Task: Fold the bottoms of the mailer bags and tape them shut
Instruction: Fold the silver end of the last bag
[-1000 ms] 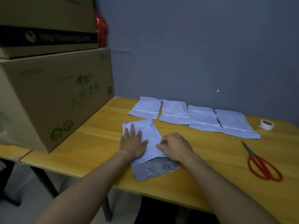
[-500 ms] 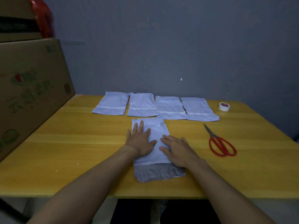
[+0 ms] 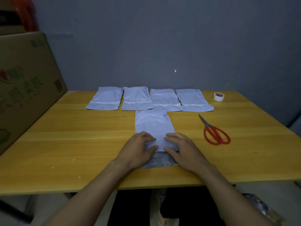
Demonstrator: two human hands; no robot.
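A white mailer bag (image 3: 153, 123) lies lengthwise on the yellow table (image 3: 81, 136) in front of me, its grey inner flap (image 3: 160, 161) showing at the near end. My left hand (image 3: 138, 150) and my right hand (image 3: 180, 150) press on the bag's near end from either side, thumbs on the edge where white meets grey. Behind it, several folded and taped mailer bags (image 3: 136, 99) lie in a row along the wall. A roll of white tape (image 3: 218, 96) sits at the back right.
Red-handled scissors (image 3: 215, 133) lie to the right of the bag. A large cardboard box (image 3: 24, 88) stands on the table's left side, with something red (image 3: 27, 15) on top. A grey wall closes the back. The table's near edge is close to my forearms.
Both hands slid back toward me from the bag's middle to its near end. The view also turned right, so the box moved to the left edge.
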